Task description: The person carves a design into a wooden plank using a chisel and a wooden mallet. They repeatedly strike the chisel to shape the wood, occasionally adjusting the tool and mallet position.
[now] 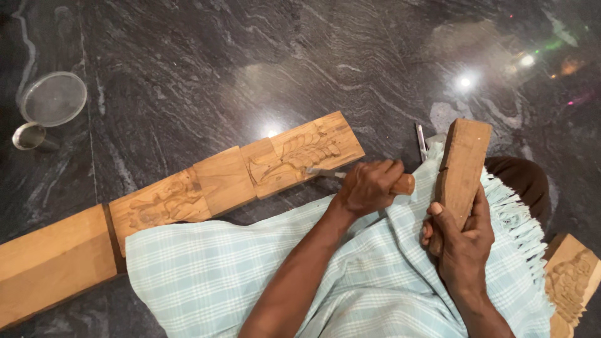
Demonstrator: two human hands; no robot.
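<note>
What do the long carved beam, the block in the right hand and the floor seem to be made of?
Carved beam: bare, unvarnished wood, by its visible grain and matt tan surface. Block in the right hand: seemingly the same raw wood. Floor: probably polished dark stone, veined and reflecting lamps.

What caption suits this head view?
Left hand presses chisel into carved plank; right hand grips wooden block.

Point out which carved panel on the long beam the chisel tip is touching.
The leaf-patterned panel at the beam's far end, under the chisel in the left hand; the other carving lies untouched.
</note>
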